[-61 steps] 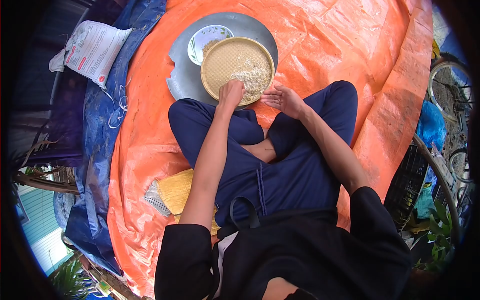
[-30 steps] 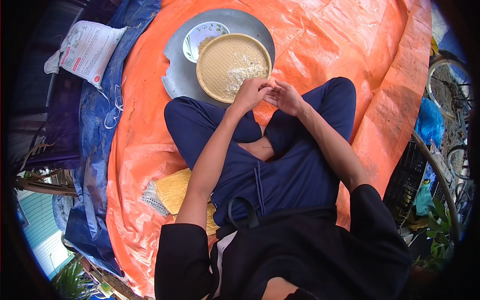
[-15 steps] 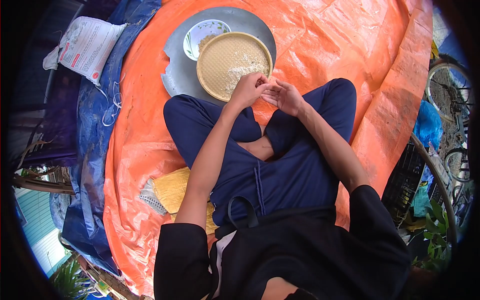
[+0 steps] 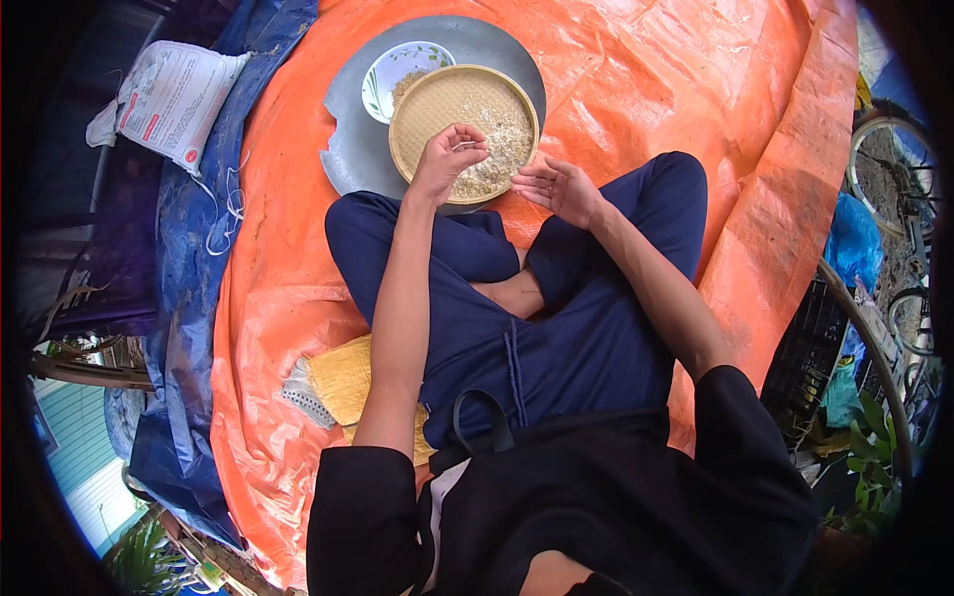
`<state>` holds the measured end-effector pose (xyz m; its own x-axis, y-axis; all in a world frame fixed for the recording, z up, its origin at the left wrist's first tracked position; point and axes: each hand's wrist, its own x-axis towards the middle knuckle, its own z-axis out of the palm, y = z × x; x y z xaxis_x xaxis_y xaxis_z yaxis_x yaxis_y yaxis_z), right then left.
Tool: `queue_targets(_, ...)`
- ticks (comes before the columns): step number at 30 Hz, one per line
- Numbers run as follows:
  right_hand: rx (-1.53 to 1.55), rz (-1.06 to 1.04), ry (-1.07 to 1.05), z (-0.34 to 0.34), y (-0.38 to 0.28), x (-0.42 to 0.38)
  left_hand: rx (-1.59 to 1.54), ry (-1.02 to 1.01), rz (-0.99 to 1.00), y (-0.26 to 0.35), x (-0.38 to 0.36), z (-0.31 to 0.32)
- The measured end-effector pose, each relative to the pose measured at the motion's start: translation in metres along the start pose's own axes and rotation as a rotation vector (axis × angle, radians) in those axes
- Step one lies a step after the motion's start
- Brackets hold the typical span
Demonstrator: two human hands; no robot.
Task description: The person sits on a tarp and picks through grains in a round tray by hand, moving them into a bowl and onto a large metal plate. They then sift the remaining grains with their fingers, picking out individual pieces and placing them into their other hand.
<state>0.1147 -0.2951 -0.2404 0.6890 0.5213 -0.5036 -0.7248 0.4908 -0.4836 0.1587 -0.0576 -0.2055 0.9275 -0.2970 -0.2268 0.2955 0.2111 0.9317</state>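
The left hand (image 4: pixel 449 159) has swung from the right hand (image 4: pixel 561 189) over the sieve (image 4: pixel 427 109), fingers curled above the grain (image 4: pixel 497 129); right fingers loosely cupped, beside the rim.

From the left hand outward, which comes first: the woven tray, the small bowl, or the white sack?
1. Woven tray, right under the left hand.
2. Small bowl, just beyond the tray's far-left edge.
3. White sack, far off left on the blue tarp.

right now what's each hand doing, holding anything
left hand: fingers curled over the grain in the tray; grip cannot be told.
right hand: open, palm up, beside the tray.
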Motion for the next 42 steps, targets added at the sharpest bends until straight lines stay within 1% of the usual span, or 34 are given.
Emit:
queue_targets(7,-0.11,-0.05,-0.009,-0.002,0.005,0.002,0.031,-0.072,0.01,-0.006,-0.002,0.013)
queue_targets(12,-0.149,-0.091,-0.088,0.0,0.009,0.003,0.046,-0.112,0.002,-0.026,-0.004,0.047)
queue_targets(13,-0.16,-0.097,-0.109,-0.001,0.01,0.003,0.077,-0.107,0.031,-0.029,-0.003,0.053)
queue_targets(16,-0.146,-0.096,-0.1,0.0,0.01,0.001,0.035,-0.077,0.044,-0.033,-0.002,0.06)
queue_targets(19,-0.102,-0.089,-0.134,0.001,0.011,0.0,0.038,-0.05,0.103,-0.035,-0.003,0.062)
queue_targets(25,-0.036,-0.033,-0.082,-0.002,0.018,0.003,0.227,-0.01,0.205,-0.044,-0.004,0.065)
queue_targets(28,-0.022,-0.008,-0.127,-0.004,0.017,0.004,0.251,-0.005,0.282,-0.046,-0.002,0.066)
queue_targets(31,-0.017,0.003,-0.141,-0.004,0.017,0.003,0.248,0.008,0.259,-0.044,-0.004,0.065)
queue_targets(37,-0.001,0.029,-0.133,-0.002,0.015,0.002,0.141,0.027,0.184,-0.036,-0.007,0.067)
queue_targets(40,-0.024,-0.003,-0.16,-0.002,0.013,0.004,-0.017,-0.027,0.216,-0.038,-0.003,0.064)
queue_targets(42,0.01,0.026,-0.158,-0.002,0.011,0.004,-0.087,-0.013,0.078,-0.035,-0.002,0.058)
